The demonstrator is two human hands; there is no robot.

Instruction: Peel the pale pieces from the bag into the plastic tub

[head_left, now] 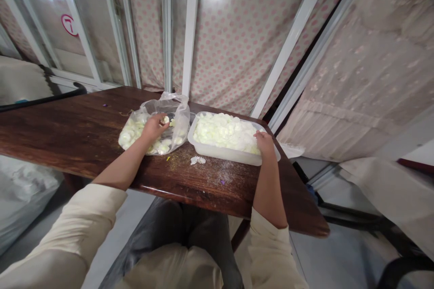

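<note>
My left hand [154, 127] reaches into an open clear plastic bag [176, 110] full of small pale yellow-white pieces and pinches one pale piece [165, 120] between its fingertips. My right hand [265, 141] rests on the near right rim of a white plastic tray [217, 151] heaped with the same pale pieces, fingers curled over the edge. Bag and tray sit side by side on a dark wooden table [68, 131].
A few loose white bits [197, 160] and crumbs lie on the table in front of the tray. Window frames and a dotted curtain stand behind the table. A white sack [23, 189] lies on the floor at left, and my knees are under the table edge.
</note>
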